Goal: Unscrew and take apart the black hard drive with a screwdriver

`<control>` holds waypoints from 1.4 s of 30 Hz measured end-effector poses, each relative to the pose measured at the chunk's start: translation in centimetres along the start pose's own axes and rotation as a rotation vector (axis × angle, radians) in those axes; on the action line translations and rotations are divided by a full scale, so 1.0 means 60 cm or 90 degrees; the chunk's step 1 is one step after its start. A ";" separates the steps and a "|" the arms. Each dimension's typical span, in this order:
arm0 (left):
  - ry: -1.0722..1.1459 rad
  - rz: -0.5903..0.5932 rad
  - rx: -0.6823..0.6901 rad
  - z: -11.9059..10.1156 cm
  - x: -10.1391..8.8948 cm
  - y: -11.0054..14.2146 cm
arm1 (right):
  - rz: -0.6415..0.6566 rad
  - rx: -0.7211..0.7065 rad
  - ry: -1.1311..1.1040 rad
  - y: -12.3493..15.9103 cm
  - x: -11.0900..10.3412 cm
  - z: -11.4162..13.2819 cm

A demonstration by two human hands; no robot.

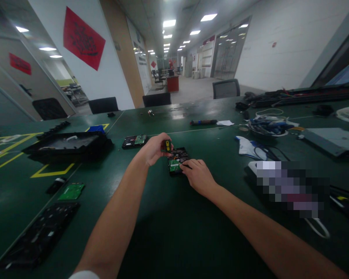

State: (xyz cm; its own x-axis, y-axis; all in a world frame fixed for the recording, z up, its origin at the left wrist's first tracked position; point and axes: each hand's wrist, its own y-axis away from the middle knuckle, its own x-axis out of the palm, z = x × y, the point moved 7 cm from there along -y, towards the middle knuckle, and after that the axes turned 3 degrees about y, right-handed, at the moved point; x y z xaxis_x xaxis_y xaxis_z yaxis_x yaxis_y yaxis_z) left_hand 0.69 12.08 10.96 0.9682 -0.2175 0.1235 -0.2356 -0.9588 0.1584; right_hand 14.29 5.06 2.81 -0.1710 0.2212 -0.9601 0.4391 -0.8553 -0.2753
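Note:
A hard drive (pixel 174 166) with a green circuit board lies in the middle of the green table. My left hand (pixel 159 149) is closed round a yellow-and-black screwdriver (pixel 168 146), held over the drive's upper left part. Its shaft and tip are hard to see. My right hand (pixel 198 175) is at the drive's right edge, fingers pinched together. A short dark piece shows at its fingertips, too small to name. Just beyond my left hand lies another hard drive (pixel 134 141) with its board showing.
On the left are a black plastic tray (pixel 66 145), a loose green circuit board (pixel 71 191) and a flat black part (pixel 42 234). A pen-shaped tool (pixel 203 122) lies farther back. To the right are a cable bundle (pixel 269 126), a grey metal box (pixel 333 140) and a blurred-out object (pixel 287 190).

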 end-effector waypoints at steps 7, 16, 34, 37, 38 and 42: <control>-0.058 -0.005 0.047 -0.001 -0.006 -0.009 | -0.018 0.006 0.000 -0.001 -0.002 0.001; 0.009 0.036 -0.029 0.003 0.010 0.002 | -0.037 0.005 -0.001 -0.001 0.002 -0.002; -0.027 0.023 0.013 -0.001 0.005 -0.001 | -0.004 0.021 -0.026 0.003 -0.007 0.002; -0.064 0.014 0.037 -0.003 0.002 -0.001 | 0.003 0.023 -0.029 0.002 -0.009 0.003; -0.061 0.024 0.029 -0.001 0.003 -0.001 | 0.003 0.022 -0.028 0.002 -0.009 0.003; 0.002 0.076 -0.030 0.008 0.013 0.002 | -0.006 0.020 -0.027 0.003 -0.006 0.003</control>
State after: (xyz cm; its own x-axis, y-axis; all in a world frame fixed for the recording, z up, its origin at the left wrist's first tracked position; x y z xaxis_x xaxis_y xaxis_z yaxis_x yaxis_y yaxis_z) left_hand 1.43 11.73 10.62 0.9329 -0.3289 0.1466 -0.3526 -0.9168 0.1876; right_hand 14.28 4.75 3.10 -0.2128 0.2096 -0.9544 0.4101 -0.8674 -0.2819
